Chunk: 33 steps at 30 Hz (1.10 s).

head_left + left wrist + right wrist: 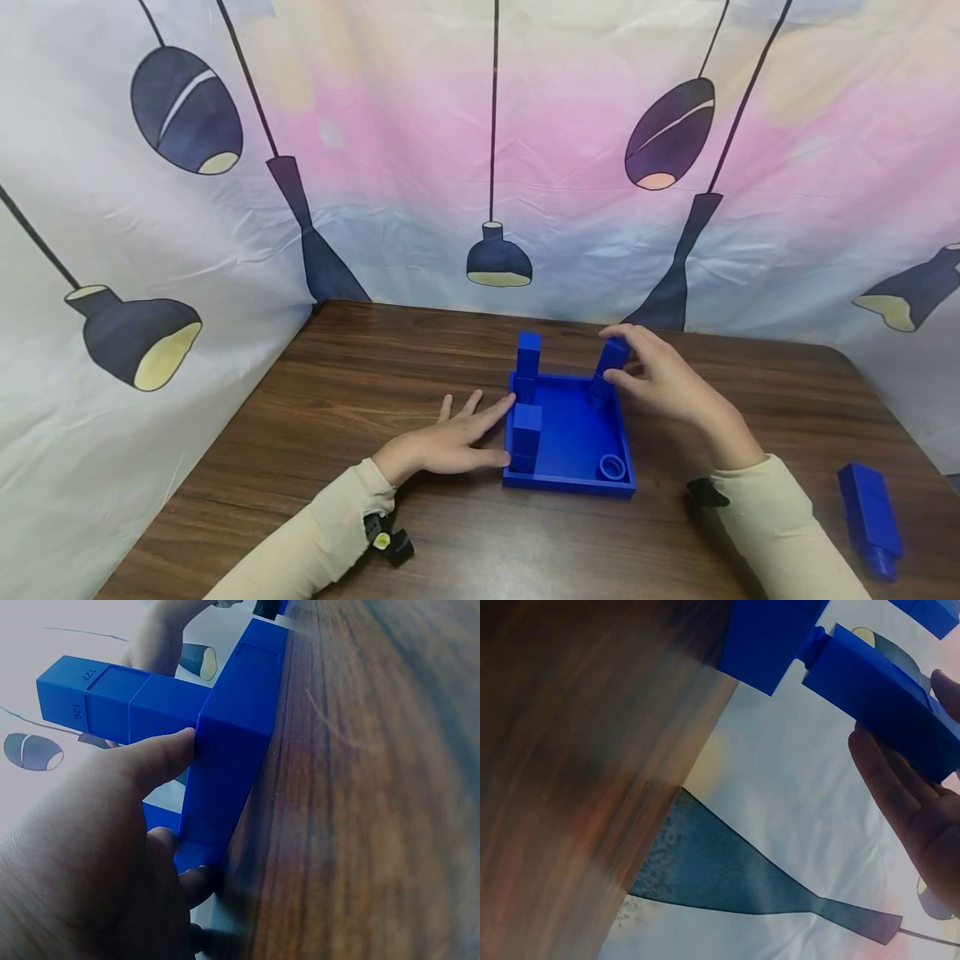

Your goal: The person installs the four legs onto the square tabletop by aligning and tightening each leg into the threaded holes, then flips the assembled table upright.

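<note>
A square blue tray (573, 437) with low walls lies on the table. Blue posts stand in its back left (528, 358) and front left (527, 437) corners. My left hand (450, 437) has its fingers spread, with thumb and fingertips touching the tray's left wall. At the back right corner my right hand (663, 375) holds another blue post (612, 357), tilted to the right. In the right wrist view a narrow peg shows at this post's lower end (810, 649), against the tray corner (769, 645). A round ring-shaped socket (612, 467) fills the front right corner.
A further blue post (870, 508) with a peg end lies on its side at the table's right. The dark wooden table (360, 358) meets a hanging cloth (420, 167) printed with lamps behind and at both sides.
</note>
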Available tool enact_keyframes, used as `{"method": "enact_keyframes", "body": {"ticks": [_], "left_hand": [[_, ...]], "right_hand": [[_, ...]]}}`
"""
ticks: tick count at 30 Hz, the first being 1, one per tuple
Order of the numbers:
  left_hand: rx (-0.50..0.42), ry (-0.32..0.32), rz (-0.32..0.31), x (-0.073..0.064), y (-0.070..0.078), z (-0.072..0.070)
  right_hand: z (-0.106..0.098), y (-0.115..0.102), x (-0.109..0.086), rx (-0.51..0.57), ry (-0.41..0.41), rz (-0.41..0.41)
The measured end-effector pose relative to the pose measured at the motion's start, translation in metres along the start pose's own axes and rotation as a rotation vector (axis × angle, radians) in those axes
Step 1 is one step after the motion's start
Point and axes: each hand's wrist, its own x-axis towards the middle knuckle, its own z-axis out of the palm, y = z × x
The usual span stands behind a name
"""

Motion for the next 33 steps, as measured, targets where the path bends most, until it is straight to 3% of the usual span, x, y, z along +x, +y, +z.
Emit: {"method": "enact_keyframes", "body": {"ticks": [9, 18, 24, 33], "left_hand": [[0.032, -0.014, -0.025, 0.001, 0.000, -0.001], [0.029, -0.001, -0.031, 0.003, -0.007, 0.004], [0.022, -0.017, -0.022, 0.001, 0.000, 0.000], [0.021, -0.005, -0.017, 0.001, -0.001, 0.001]], "right_hand": [[-0.009, -0.003, -0.003, 0.080, 0.007, -0.004], [-0.012, -0.004, -0.004, 0.080, -0.006, -0.023], [-0.011, -0.005, -0.003, 0.091, 0.012, -0.029], [-0.010, -0.005, -0.003, 0.076, 0.011, 0.003]]}}
